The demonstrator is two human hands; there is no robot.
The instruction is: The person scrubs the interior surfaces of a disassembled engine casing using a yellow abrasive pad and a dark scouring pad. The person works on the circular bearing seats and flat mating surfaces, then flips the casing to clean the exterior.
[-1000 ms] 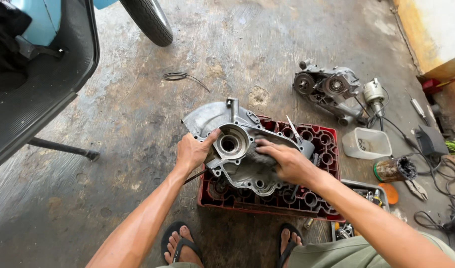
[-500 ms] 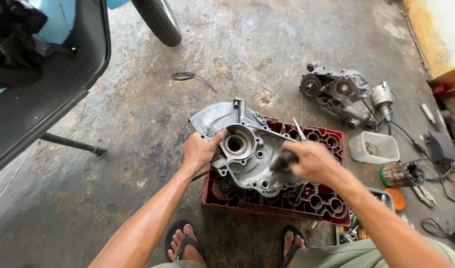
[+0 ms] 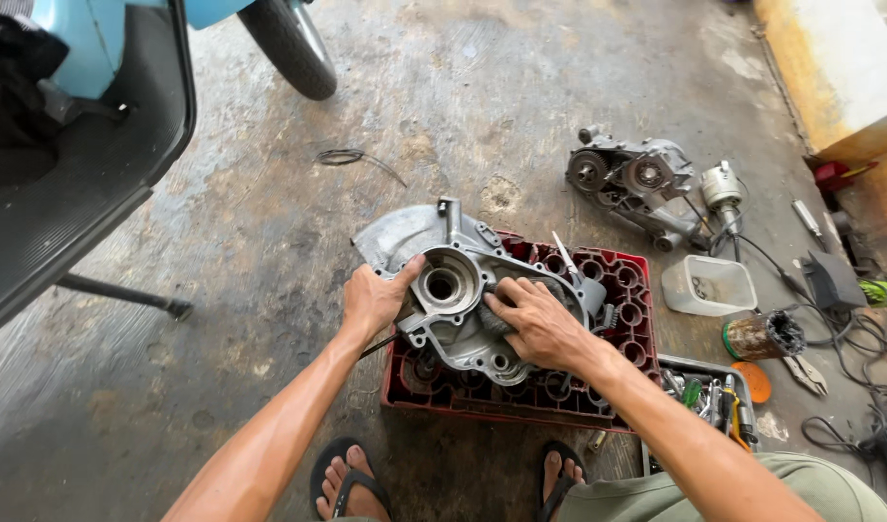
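On the red crate at the middle of the head view lies a grey metal engine case, tilted slightly, its round bearing hole facing up. The left hand clasps the case at its 9 o'clock edge, thumb reaching toward the hole's rim, so its grip is closed around the casting. The right hand lies flat on the case at about 4 o'clock from the hole, fingers pressed onto a dark brush or rag; which of the two it is cannot be told, nor how tightly it is pinched.

At 2 o'clock from the crate, well apart on the concrete floor, lies a second engine part with two round pulleys. At 3 o'clock stands a clear plastic tub, and just beyond it a rusty tin. A tray of tools touches the crate's 4 o'clock corner. A black tyre stands at 11 o'clock, beside a scooter's dark footboard. Two sandalled feet show at 6 o'clock.
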